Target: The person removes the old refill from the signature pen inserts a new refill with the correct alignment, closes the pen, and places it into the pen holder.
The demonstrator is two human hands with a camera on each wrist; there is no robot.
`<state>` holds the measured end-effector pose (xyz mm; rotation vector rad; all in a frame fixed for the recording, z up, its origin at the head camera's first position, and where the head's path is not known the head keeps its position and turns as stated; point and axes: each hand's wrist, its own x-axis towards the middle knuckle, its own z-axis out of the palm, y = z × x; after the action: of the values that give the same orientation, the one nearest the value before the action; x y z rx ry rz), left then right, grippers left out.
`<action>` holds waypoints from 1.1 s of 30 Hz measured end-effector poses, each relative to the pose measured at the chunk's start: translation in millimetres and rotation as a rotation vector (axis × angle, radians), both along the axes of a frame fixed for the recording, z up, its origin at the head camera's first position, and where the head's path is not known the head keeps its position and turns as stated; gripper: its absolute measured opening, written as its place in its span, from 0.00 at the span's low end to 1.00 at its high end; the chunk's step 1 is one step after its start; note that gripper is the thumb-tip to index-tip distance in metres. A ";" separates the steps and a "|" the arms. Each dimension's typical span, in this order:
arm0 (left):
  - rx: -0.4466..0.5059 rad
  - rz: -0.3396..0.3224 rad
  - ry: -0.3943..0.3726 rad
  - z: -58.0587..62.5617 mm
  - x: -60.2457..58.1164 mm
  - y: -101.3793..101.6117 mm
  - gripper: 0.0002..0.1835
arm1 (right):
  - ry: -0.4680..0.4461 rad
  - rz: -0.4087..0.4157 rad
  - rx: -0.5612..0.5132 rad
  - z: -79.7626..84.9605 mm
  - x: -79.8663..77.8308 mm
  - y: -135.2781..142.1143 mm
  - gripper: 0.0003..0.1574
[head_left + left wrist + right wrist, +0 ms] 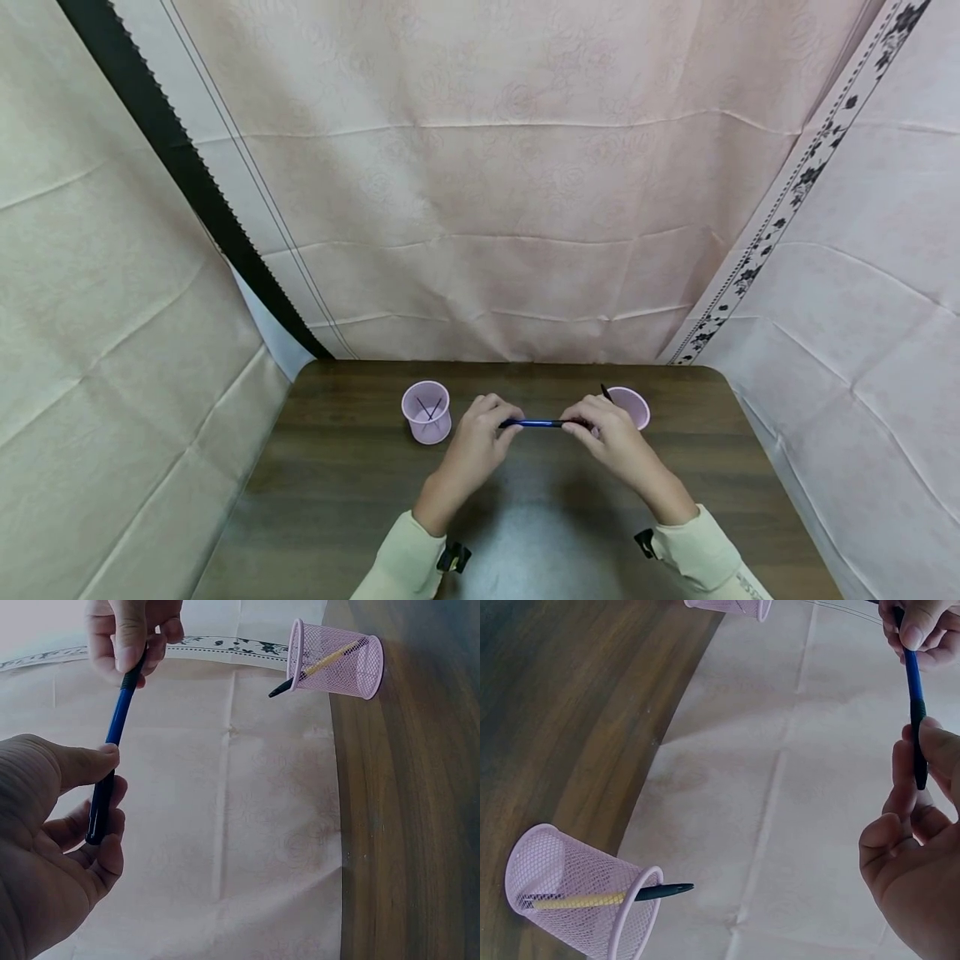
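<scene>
A blue pen (542, 423) with dark ends is held level above the table between both hands. My left hand (480, 437) pinches one end with thumb and fingers; in the left wrist view that end is black and glossy. The other dark end is pinched by my right hand (611, 437), and the right wrist view shows its tapered tip (921, 780) past the thumb. Just behind the right hand stands a pink mesh pen cup (632, 406), holding a yellow pen (585, 901) with a black end leaning over the rim.
Left of the left hand stands a second pink mesh cup (426, 417) with thin dark sticks crossed inside. Both cups are upright on the brown wooden table (337, 483). Pale cloth (480, 200) hangs behind the table's far edge, with more at both sides.
</scene>
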<state>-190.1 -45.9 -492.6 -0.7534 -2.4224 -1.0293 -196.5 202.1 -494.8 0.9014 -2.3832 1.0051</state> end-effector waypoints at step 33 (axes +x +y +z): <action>0.018 -0.002 -0.026 -2.9 -1.2 -1.0 0.08 | -0.065 -0.053 0.023 0.2 2.0 2.7 0.14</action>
<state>-191.3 -46.9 -495.4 -0.7405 -2.4319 -1.0664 -194.5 204.8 -494.6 0.8204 -2.4641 1.0034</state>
